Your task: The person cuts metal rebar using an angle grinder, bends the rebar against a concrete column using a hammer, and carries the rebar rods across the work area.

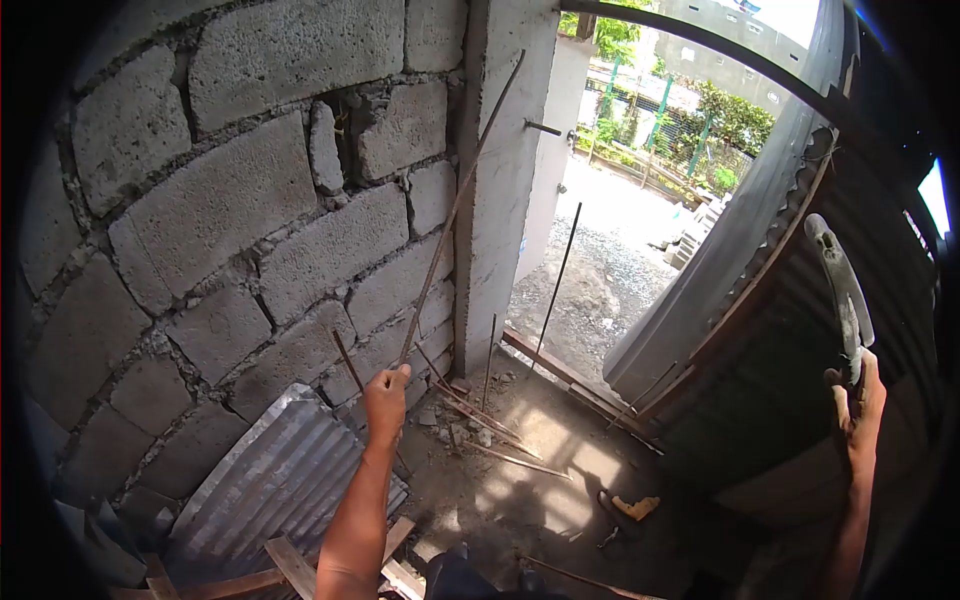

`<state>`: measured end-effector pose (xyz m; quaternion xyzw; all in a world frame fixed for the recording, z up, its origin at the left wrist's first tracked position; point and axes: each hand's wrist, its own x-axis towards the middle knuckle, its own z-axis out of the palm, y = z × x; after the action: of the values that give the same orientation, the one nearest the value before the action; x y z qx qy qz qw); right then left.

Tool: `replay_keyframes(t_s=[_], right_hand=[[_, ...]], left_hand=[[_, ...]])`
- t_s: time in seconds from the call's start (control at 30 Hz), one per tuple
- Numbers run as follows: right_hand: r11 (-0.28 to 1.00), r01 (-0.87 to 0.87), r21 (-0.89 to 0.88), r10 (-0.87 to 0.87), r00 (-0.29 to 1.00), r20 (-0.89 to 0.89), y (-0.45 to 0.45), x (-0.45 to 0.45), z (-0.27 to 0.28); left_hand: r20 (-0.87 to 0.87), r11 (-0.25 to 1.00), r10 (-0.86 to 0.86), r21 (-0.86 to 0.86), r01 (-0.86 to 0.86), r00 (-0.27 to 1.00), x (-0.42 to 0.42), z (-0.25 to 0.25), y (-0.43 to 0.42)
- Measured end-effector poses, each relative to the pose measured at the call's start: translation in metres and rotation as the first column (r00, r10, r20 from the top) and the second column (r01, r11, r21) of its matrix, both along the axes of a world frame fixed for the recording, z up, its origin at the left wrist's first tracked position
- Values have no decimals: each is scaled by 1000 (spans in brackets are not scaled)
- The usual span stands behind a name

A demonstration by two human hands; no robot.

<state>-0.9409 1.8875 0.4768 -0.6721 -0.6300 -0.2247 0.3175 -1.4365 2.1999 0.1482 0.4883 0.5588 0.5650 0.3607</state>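
My left hand (385,400) is closed around a long, thin rusty rebar (462,190). The bar slants up and to the right, its upper end in front of the concrete post (505,180). My right hand (860,400), raised at the far right, grips a long grey, slightly curved tool (842,280) with a worn, whitish surface; its exact kind cannot be made out. Dark corrugated sheeting (800,390) lies behind that hand. More thin bars (558,285) stand upright from the floor near the doorway.
A rough concrete block wall (220,180) rises on the left, with a corrugated metal sheet (270,490) leaning at its foot. Wooden pieces (290,565) lie at the bottom. Rods (500,430), rubble and a yellow object (636,508) are on the floor. A doorway opens onto gravel (585,290).
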Motion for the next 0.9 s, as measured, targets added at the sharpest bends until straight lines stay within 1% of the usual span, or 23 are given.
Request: replay_keyframes(t_s=[0.03, 0.1, 0.13, 0.17, 0.2, 0.23, 0.3, 0.33, 0.37, 0.43, 0.47, 0.5, 0.57, 0.6, 0.7, 0.73, 0.77, 0.83, 0.87, 0.9], right_hand=[[1000, 28, 13, -28, 1000, 12, 13, -14, 7], [999, -15, 41, 13, 999, 41, 42, -40, 19], [996, -55, 71, 44, 988, 150, 57, -58, 28], [997, -31, 73, 16, 979, 205, 69, -67, 32], [997, -34, 76, 16, 975, 223, 81, -76, 35], [996, -39, 79, 19, 970, 242, 93, -83, 37], [999, -13, 35, 6, 985, 175, 110, -93, 38], [999, -23, 47, 14, 984, 178, 121, -98, 37], [998, -19, 53, 10, 984, 178, 131, -97, 36], [996, -62, 59, 55, 992, 110, 154, -92, 33], [995, -83, 63, 75, 990, 119, 166, -87, 32], [994, -83, 75, 74, 990, 117, 179, -81, 29], [987, -139, 79, 135, 990, 48, 206, -71, 24], [985, -158, 74, 156, 987, 25, 217, -73, 23], [980, -140, 144, 139, 990, 18, 273, -61, 2], [990, -91, 111, 98, 993, -65, 285, -74, 3], [990, -104, 100, 118, 981, -154, 301, -82, 1], [997, -65, 42, 74, 961, -267, 344, -79, -11], [992, -85, 89, 109, 939, -326, 371, -74, -26], [984, -103, 144, 151, 912, -380, 403, -68, -41]], left_hand=[[15, 1000, 3, 5, -3, 1000, -2, -10, 11], [-29, 1000, 17, 27, -16, 999, -2, -28, 32], [-8, 1000, 16, 3, -16, 1000, -1, -32, 39], [14, 1000, 16, -22, -16, 1000, -1, -41, 48], [-3, 999, -21, 39, 21, 1000, -4, -62, 63], [0, 998, -31, 47, 31, 1000, -2, -73, 69], [45, 998, -14, 60, 11, 999, 6, -82, 76], [88, 999, -47, 7, 46, 995, 8, -73, 73], [88, 999, -51, 13, 50, 995, 9, -77, 76], [175, 983, -149, -83, 166, 973, 6, -82, 82], [158, 973, -175, -125, 195, 972, 5, -79, 84], [153, 974, -177, -114, 195, 972, 6, -77, 87], [120, 967, -225, -94, 237, 967, 9, -70, 90], [129, 956, -242, -137, 259, 962, 10, -69, 92], [126, 973, -200, -90, 212, 972, 20, -87, 110], [128, 978, -182, -81, 193, 975, 22, -96, 117], [128, 980, -173, -75, 183, 977, 26, -100, 125], [-7, 999, -47, 17, 48, 999, 36, -107, 144], [-81, 999, -12, 32, 15, 997, 39, -111, 159], [-82, 999, 1, 47, 3, 997, 48, -108, 175]])
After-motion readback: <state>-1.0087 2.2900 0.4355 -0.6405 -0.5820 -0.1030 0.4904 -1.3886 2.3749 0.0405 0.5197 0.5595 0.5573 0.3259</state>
